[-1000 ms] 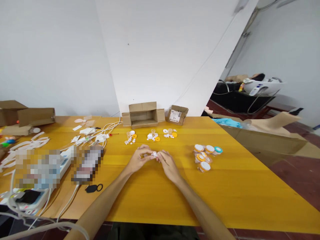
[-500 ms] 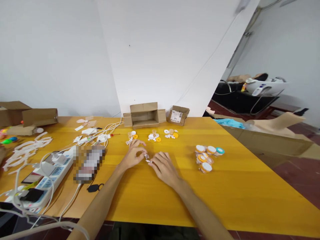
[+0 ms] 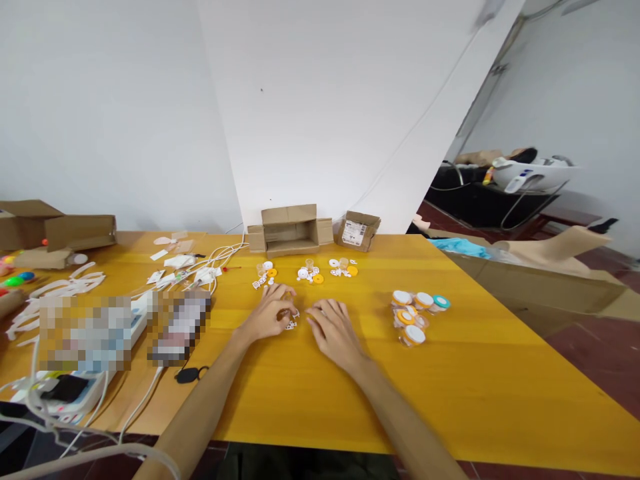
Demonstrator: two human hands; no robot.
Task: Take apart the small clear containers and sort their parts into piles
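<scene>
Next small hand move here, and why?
I'd probably bring the right hand slightly toward the small white perforated plastic pieces by the left hand. They show right beside that hand, no piece is visible in the right hand, and only a narrow strip of yellow wooden table separates the two hands. Whether the left hand grips the pieces is unclear.

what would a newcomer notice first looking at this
Probably the wide yellow table, with the left hand close over small white pieces and the right hand just right of them. Next, the cluster of lidded tubs farther right, one with a teal-rimmed lid. Beyond the hands, an open cardboard box stands near the table's far edge.
</scene>
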